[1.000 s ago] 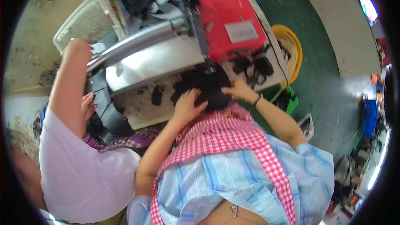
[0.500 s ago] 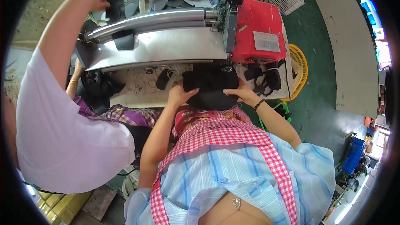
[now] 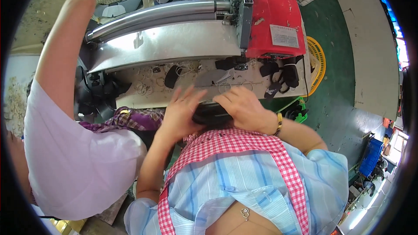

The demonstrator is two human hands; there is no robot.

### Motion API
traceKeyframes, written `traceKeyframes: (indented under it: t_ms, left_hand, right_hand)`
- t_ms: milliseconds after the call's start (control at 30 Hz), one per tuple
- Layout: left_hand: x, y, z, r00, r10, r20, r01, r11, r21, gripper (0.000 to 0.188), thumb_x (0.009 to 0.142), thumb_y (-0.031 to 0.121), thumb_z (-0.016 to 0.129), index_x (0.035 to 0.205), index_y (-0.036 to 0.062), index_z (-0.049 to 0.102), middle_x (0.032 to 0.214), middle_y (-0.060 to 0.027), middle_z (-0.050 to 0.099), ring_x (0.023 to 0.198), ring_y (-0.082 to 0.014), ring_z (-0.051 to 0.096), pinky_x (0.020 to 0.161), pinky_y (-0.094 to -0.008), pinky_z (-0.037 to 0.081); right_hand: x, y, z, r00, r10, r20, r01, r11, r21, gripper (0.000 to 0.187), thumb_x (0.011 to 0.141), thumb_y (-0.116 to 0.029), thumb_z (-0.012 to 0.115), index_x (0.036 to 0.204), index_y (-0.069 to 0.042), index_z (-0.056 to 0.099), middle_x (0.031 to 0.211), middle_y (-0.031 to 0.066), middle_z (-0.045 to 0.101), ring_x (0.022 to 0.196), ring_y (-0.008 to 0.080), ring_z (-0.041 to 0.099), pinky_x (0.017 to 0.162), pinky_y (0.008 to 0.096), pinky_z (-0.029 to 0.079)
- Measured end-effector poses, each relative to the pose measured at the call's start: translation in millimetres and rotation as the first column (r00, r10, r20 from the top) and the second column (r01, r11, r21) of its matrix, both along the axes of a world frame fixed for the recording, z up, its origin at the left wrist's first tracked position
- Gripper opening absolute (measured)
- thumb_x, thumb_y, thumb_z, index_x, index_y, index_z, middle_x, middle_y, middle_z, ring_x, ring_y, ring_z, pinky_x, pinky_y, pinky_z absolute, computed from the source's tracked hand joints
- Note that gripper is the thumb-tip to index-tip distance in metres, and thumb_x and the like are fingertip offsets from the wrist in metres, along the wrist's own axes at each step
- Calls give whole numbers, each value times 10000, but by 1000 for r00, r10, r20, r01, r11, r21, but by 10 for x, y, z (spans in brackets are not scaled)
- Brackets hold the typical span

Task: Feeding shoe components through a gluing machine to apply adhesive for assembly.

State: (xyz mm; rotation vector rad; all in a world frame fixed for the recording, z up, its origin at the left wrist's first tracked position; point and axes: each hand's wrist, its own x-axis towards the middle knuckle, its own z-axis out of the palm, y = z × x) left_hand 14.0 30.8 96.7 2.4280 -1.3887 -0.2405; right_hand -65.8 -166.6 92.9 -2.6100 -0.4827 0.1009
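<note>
Left fingers [image 3: 187, 96] blurred, black piece [image 3: 212, 114] part-hidden

Left grip [image 3: 179, 115] splayed — right grip [image 3: 247, 109] curled inward.

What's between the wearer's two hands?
Black curved material lies between the left hand and the right hand, seen in the head view; its exact shape is unclear.

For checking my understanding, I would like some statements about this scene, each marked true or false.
1. The left hand and right hand are both at the black material. True.
2. Both wrists are bare. False: the right wrist has a bracelet.
3. The machine's right end is green. False: a red housing is there.
4. The co-worker's sleeve is white. True.
5. The apron is plain blue. False: the apron is red-and-white checked.
</note>
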Motion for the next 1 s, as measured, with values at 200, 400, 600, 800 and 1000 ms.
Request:
traceKeyframes:
  t_ms: [200,400,600,800,1000]
  left_hand:
    - [6,230,-1084,101,74,-992,-781,624,-33,510,629,186,798,1043,-27,589,980,-91,634,904,-164,582,799,-300,469]
    - [45,296,-1324,645,689,-331,-710,700,73,741,569,272,814,1150,-41,476,1058,-184,568,923,-326,573,797,-382,466]
    - [235,0,-1324,678,720,-145,-734,670,-108,676,586,301,805,1075,-57,506,959,-225,583,909,-337,573,775,-392,465]
    - [225,372,-1323,331,339,-881,-778,626,-51,412,653,51,739,1004,-59,553,880,-95,627,808,-147,593,739,-262,470]
    - [331,423,-1360,405,331,-853,-659,752,-21,498,652,-10,715,1097,-57,498,917,-80,610,853,-162,575,763,-278,464]
  right_hand:
    - [564,95,84,947,112,300,-99,993,-56,516,634,-57,648,1124,-30,488,1104,141,510,1009,301,504,863,384,403]
    - [111,-102,-1038,950,-310,41,305,947,101,615,671,-161,688,1216,-48,427,1233,155,429,1118,328,442,936,381,376]
    - [113,-237,-1357,856,-480,-192,517,806,290,507,676,-205,693,1140,-83,531,1221,145,479,1135,316,435,933,362,375]
    - [-222,-765,-1364,912,-401,89,406,846,-345,389,695,-126,621,1079,-88,583,1148,143,547,1101,298,487,882,340,413]
    - [58,-644,-1514,721,-641,-264,674,737,52,273,697,-110,584,966,-86,620,891,128,622,909,330,564,762,397,466]
